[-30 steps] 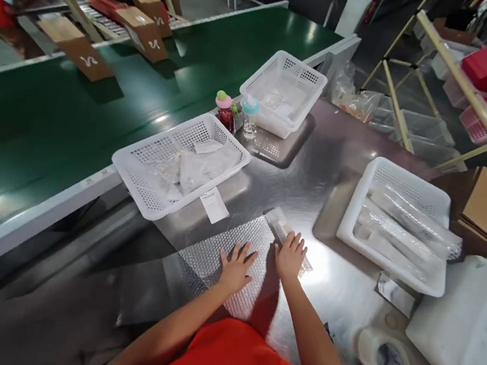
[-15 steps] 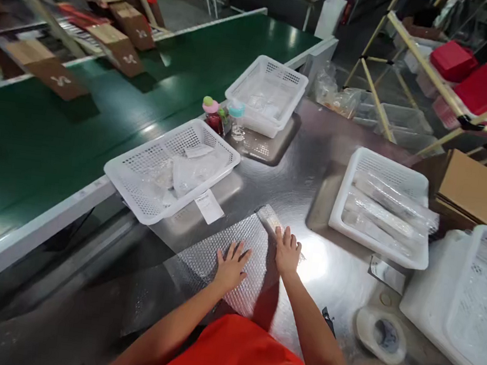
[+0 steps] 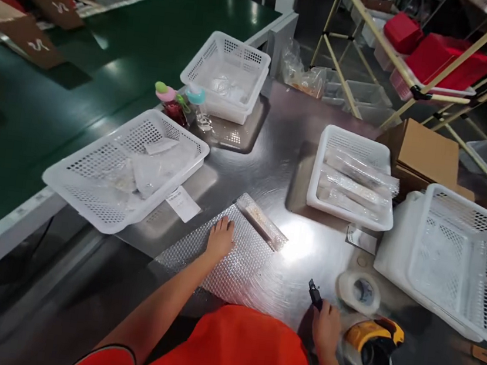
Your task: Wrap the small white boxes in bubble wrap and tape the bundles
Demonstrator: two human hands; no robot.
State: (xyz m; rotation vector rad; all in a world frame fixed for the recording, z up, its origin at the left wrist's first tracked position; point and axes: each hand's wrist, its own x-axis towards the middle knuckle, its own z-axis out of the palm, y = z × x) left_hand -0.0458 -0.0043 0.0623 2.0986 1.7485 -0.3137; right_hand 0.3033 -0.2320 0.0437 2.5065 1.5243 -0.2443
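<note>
Pressed flat on a sheet of bubble wrap (image 3: 244, 265) is my left hand (image 3: 220, 239), its fingers stretched out. A narrow bubble-wrapped bundle (image 3: 263, 221) lies along the sheet's far right edge; what is inside is blurred. To the right, near the table's front edge, my right hand (image 3: 326, 329) is closed around the handle end of a black utility knife (image 3: 314, 293). The knife points away from me, low over the table. A roll of clear tape (image 3: 358, 291) and a yellow tape dispenser (image 3: 372, 343) lie just right of this hand.
White baskets with plastic bags stand at left (image 3: 172, 182) and at the back (image 3: 225, 79). Another basket (image 3: 350, 213) holds wrapped bundles. Stacked baskets (image 3: 438, 289) and a cardboard box (image 3: 429, 149) fill the right. A green conveyor belt (image 3: 117, 84) runs along the left.
My right hand has left the wrapped bundle, moved right and toward me, and taken hold of the utility knife. My left hand stays on the bubble wrap. The view has turned right.
</note>
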